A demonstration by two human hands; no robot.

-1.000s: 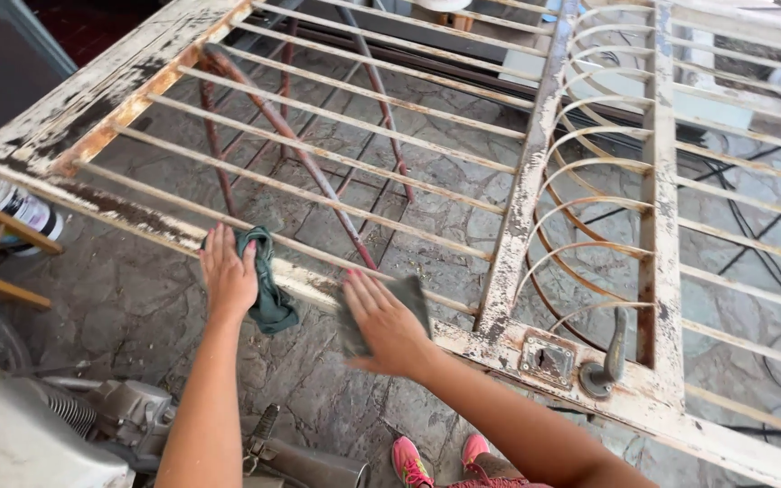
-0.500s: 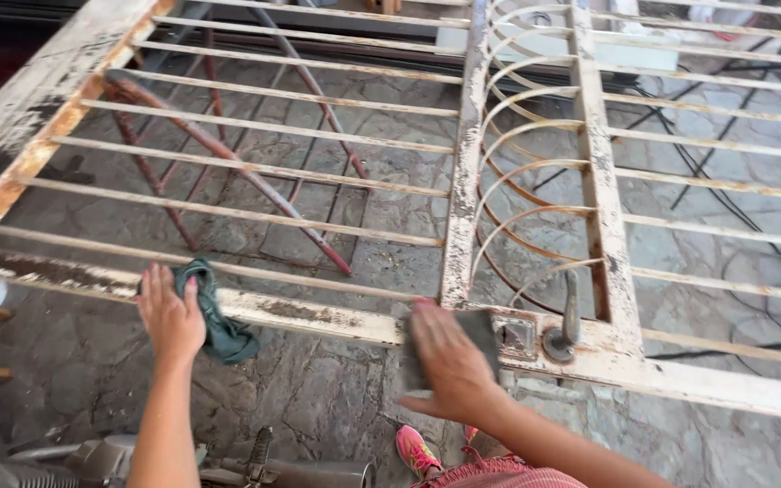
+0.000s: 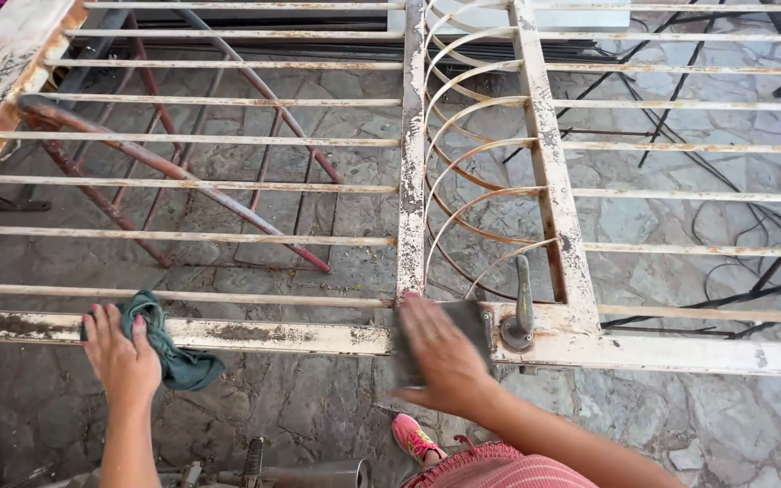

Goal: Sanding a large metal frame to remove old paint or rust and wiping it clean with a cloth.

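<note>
Left hand (image 3: 122, 354) clutching green rag (image 3: 174, 352), right hand (image 3: 445, 354) flat on sanding pad (image 3: 472, 323) at gate rail (image 3: 300, 336) edge.

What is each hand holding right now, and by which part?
Left hand presses a green cloth onto the gate rail, gripping its upper end. Right hand lies flat on a grey sanding sheet.
</note>
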